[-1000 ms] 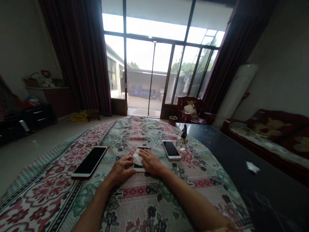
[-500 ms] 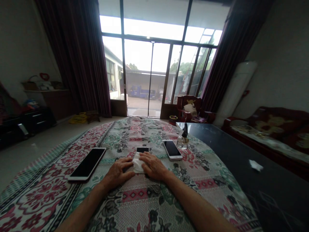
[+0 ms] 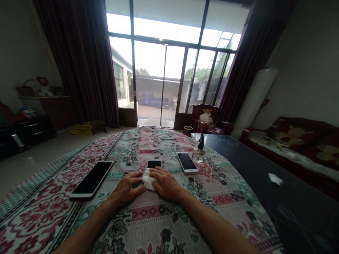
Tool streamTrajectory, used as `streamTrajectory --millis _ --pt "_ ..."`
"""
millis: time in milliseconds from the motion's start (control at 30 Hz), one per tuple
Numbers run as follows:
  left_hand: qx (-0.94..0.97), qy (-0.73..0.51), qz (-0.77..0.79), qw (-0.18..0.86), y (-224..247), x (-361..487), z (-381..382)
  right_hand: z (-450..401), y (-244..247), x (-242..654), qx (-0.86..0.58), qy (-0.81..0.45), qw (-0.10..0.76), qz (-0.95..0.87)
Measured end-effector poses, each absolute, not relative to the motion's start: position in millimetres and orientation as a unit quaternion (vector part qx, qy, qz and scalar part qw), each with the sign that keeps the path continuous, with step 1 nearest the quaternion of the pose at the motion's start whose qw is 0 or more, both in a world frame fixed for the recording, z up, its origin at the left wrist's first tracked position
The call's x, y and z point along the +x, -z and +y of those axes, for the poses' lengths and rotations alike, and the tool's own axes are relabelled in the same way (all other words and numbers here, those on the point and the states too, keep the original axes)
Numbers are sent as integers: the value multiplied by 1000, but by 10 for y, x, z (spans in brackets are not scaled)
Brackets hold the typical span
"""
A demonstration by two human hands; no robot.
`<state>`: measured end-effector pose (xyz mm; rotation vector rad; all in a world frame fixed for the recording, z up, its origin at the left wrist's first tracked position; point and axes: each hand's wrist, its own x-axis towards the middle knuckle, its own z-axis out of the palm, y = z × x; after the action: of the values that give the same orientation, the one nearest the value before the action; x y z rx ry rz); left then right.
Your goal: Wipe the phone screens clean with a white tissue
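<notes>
The left hand (image 3: pixel 129 188) and right hand (image 3: pixel 164 183) lie palm down and close together, their fingers closed on a crumpled white tissue (image 3: pixel 147 180) between them. The tissue sits on the lower part of a small smartphone (image 3: pixel 154 164), whose dark screen shows above it, more of it than half a second earlier, as the tissue now lies lower. A larger white-framed smartphone (image 3: pixel 91 179) lies to the left of the hands, and a gold-edged smartphone (image 3: pixel 187 163) to the right, near a small glass figurine (image 3: pixel 199 151). All lie on a floral patterned quilt (image 3: pixel 156 215). A scrap of white paper (image 3: pixel 275 179) rests on a black glass tabletop (image 3: pixel 265 165) at the right of the frame, before a red sofa (image 3: pixel 291 141). Glass doors (image 3: pixel 149 84) fill the upper middle.
</notes>
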<state>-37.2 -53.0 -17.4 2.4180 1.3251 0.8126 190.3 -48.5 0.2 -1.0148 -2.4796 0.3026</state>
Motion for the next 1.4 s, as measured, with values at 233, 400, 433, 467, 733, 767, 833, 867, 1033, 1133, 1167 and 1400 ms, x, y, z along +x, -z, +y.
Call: streamTrajectory --millis 233,400,433,467,733,767,833,867,1033,1133,1167,1400 --pt "811 -292 484 151 200 -347 -522 -404 6 1890 -377 -113 204 -896" --pt "795 -292 504 169 215 -353 -511 -157 19 1852 -385 -105 201 -895" --pt "795 -291 503 173 210 -354 -512 -100 18 1841 -388 -101 202 -894" --pt "796 -290 502 175 202 -354 -514 -45 16 1829 -392 -96 203 -892" --pt "794 -286 503 185 156 -335 -532 116 17 1776 -416 -81 205 -882" --pt "794 -287 503 185 161 -336 -529 97 22 1783 -417 -83 201 -882" --pt "794 -287 504 183 175 -339 -520 46 31 1806 -411 -89 195 -886" --pt "793 -287 505 182 182 -341 -516 15 34 1821 -407 -91 193 -888" --pt "796 -292 502 170 189 -341 -521 -203 19 1895 -384 -109 182 -899" --pt "802 -297 492 164 176 -332 -531 -356 -20 1929 -375 -121 165 -904" --pt "804 -298 487 165 173 -329 -532 -399 -35 1938 -371 -125 159 -906" --pt "817 -302 459 175 165 -330 -532 -388 -71 1926 -352 -128 138 -917"
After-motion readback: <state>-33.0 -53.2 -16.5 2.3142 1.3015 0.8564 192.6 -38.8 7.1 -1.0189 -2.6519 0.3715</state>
